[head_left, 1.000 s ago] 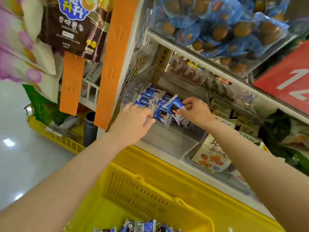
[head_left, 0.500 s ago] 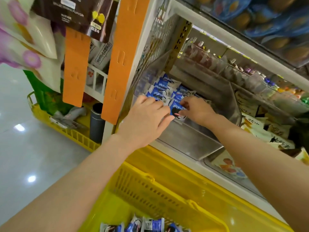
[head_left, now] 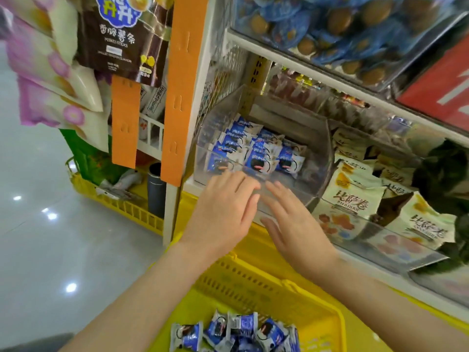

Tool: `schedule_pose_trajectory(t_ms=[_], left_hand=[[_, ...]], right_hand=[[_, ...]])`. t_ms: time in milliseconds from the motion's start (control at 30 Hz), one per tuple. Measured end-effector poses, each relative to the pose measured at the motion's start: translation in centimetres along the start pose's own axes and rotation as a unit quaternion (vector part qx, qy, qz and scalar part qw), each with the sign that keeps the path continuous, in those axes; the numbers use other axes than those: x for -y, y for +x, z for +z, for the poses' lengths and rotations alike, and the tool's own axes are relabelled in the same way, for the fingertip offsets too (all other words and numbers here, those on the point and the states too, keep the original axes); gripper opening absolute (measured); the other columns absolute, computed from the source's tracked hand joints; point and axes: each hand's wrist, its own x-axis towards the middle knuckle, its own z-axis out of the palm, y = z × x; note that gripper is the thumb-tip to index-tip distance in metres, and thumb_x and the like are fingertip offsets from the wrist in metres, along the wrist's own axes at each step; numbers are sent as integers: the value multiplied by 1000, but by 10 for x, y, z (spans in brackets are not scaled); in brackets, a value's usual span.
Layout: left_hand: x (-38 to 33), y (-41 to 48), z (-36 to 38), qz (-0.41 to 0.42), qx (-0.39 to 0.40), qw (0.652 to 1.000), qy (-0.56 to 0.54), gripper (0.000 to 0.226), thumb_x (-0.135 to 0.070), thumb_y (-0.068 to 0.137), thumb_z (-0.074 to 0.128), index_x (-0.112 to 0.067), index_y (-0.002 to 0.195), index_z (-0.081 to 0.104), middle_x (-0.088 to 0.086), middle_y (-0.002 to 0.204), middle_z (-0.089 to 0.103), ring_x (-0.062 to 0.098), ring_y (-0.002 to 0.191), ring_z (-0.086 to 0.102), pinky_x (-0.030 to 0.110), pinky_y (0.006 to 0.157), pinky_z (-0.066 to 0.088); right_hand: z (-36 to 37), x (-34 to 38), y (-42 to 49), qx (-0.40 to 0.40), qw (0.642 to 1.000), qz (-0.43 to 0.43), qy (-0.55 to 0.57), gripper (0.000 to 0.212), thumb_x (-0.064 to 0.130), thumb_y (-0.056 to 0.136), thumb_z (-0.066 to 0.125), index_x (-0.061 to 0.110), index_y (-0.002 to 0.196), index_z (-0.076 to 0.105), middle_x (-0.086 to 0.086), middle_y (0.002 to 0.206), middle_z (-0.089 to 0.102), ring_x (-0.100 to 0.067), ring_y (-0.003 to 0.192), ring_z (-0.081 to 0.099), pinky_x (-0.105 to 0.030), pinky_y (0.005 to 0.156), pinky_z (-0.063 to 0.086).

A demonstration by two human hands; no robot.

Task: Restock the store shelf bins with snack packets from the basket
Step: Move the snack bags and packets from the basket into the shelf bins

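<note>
Small blue-and-white snack packets [head_left: 256,151] lie in rows inside a clear plastic shelf bin [head_left: 314,158]. More of the same packets [head_left: 236,331] are heaped in the yellow basket [head_left: 256,288] below. My left hand [head_left: 223,212] and my right hand [head_left: 294,224] hover side by side just in front of the bin's clear front wall, above the basket. Fingers of both are straight and spread, and neither holds anything.
Cream pizza-roll bags [head_left: 355,199] fill the bin to the right. Blue egg packs [head_left: 330,29] sit in the bin above. Orange hanging strips [head_left: 175,97] and a dark snack bag [head_left: 121,36] hang at left. A second yellow basket [head_left: 121,201] stands on the floor.
Both hands have left the packets in the bin and drawn back out toward me, now empty. The right hand has let go of the packet it was placing.
</note>
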Motion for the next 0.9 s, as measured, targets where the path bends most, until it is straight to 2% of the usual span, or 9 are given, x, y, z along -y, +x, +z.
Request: schedule_pose_trajectory(t_ms=[133, 200, 333, 367, 467, 567, 667, 800, 900], left_hand=[[19, -55, 17, -72, 36, 997, 18, 22, -23, 92, 39, -14, 98, 59, 1, 92, 58, 20, 85, 53, 32, 75, 40], [41, -87, 27, -154, 73, 985, 37, 18, -18, 94, 44, -11, 103, 59, 5, 97, 59, 24, 88, 54, 36, 75, 42], [86, -139, 45, -355, 189, 914, 58, 36, -19, 95, 47, -3, 127, 48, 20, 118, 52, 37, 107, 49, 45, 88, 38], [94, -149, 47, -383, 211, 898, 48, 38, -21, 96, 44, -2, 129, 45, 21, 121, 51, 38, 110, 48, 45, 91, 37], [109, -169, 53, -408, 242, 880, -8, 29, -27, 99, 36, -10, 120, 47, 16, 113, 58, 35, 102, 56, 41, 84, 44], [117, -176, 60, -398, 237, 886, 17, 30, -28, 100, 31, -11, 116, 50, 16, 107, 61, 35, 95, 58, 38, 74, 41], [120, -179, 66, -392, 217, 892, 55, 32, -31, 100, 29, -9, 110, 50, 18, 99, 62, 36, 90, 57, 34, 65, 33], [119, -178, 68, -387, 201, 897, 76, 32, -31, 100, 29, -10, 111, 51, 17, 99, 61, 38, 89, 58, 38, 66, 36], [117, -176, 66, -400, 211, 889, 69, 31, -29, 100, 31, -10, 114, 51, 16, 104, 60, 37, 94, 57, 41, 73, 41]], right_hand=[[37, 7, -46, -14, 999, -24, 17, 39, 21, 80, 72, 11, 116, 61, -7, 118, 62, -23, 108, 62, -34, 90, 52], [65, 6, -60, 39, 999, -14, 27, 42, 25, 75, 76, 15, 114, 63, -3, 113, 64, -17, 99, 65, -26, 81, 54], [130, -1, -79, 202, 978, 52, 28, 49, 29, 97, 46, 15, 143, 33, -3, 147, 35, -19, 132, 38, -30, 108, 33], [142, -1, -83, 226, 973, 51, 18, 51, 30, 96, 49, 11, 141, 37, -4, 146, 38, -20, 133, 36, -32, 111, 27], [171, 0, -90, 270, 959, 31, -76, 41, 26, 59, 83, 6, 94, 74, -5, 103, 70, -25, 108, 58, -41, 104, 33], [201, 6, -102, 266, 964, 0, -16, 53, 10, 56, 80, 11, 108, 69, -6, 110, 67, -28, 107, 62, -36, 93, 49], [230, 21, -121, 269, 961, -23, 59, 60, 10, 53, 83, 12, 111, 68, -3, 109, 68, -21, 98, 66, -29, 83, 54], [274, 23, -135, 349, 925, 98, 114, 59, 21, 97, 47, 9, 148, 19, -6, 152, 27, -22, 139, 27, -33, 116, 21], [295, 9, -138, 411, 888, 176, 110, 72, 38, 98, 44, 10, 150, 3, -7, 156, 16, -23, 142, 19, -34, 117, 16]])
